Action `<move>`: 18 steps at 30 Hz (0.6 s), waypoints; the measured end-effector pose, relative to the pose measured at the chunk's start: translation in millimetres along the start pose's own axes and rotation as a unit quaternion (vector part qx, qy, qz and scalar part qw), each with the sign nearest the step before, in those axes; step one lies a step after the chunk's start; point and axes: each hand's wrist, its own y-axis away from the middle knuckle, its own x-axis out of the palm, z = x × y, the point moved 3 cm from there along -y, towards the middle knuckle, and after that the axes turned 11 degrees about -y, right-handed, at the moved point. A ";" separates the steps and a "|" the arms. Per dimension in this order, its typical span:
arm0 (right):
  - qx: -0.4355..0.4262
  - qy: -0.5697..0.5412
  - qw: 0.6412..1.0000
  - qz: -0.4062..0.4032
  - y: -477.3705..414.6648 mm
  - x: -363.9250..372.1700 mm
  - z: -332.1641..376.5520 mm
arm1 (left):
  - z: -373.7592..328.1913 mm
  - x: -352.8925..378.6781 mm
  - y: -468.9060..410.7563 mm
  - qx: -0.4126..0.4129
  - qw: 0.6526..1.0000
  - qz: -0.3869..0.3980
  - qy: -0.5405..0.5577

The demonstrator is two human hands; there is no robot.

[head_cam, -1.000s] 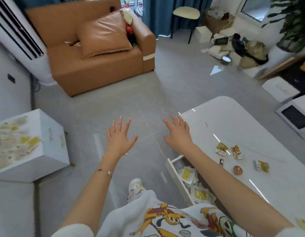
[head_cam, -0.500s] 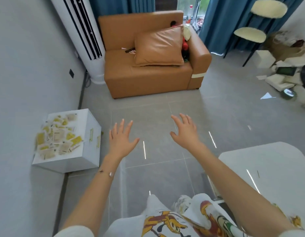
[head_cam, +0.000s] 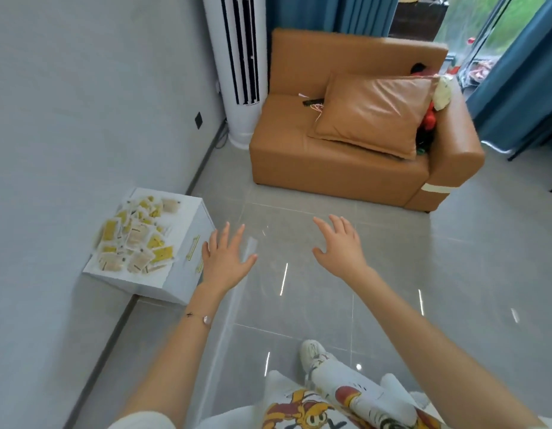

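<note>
Two hands are in view and both hold nothing. The left hand (head_cam: 225,261) is stretched forward with its five fingers straight and spread, palm down, above the grey tiled floor (head_cam: 423,274). The right hand (head_cam: 339,249) is also held forward, its fingers relaxed and a little apart, not touching any thing. The two hands are apart from each other, with bare floor between them. One white box (head_cam: 181,274) stands on the floor against the grey wall, just beside the left hand on its outer side; from this view the hand overlaps the edge of the box, but I cannot tell if it touches it. On the top of the box lies one loose heap of small packets (head_cam: 135,239), yellow ones and pale beige ones; they overlap and are blurred, so an exact count is not possible, but there are clearly more than ten. On the side of the box there are two gold handles (head_cam: 192,252). On the left wrist sits one thin bracelet (head_cam: 205,319). Further back stands one brown sofa (head_cam: 330,171) with one brown cushion (head_cam: 370,113) on its seat, and one tall white air conditioner (head_cam: 240,72) is in the corner beside it. One white shoe (head_cam: 311,351) shows below, between the arms.
</note>
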 end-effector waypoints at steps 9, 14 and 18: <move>-0.128 0.056 0.987 0.084 -131.9 -22.8 33.8 | 13.6 -15.7 -50.3 -0.145 0.988 -0.017 0.045; -0.190 0.046 0.974 0.112 -190.0 -8.1 82.9 | 52.4 -22.1 -66.1 -0.237 0.970 -0.021 0.056; -0.228 0.049 0.962 0.139 -229.2 17.4 127.9 | 94.1 -21.5 -84.7 -0.278 0.959 -0.021 0.056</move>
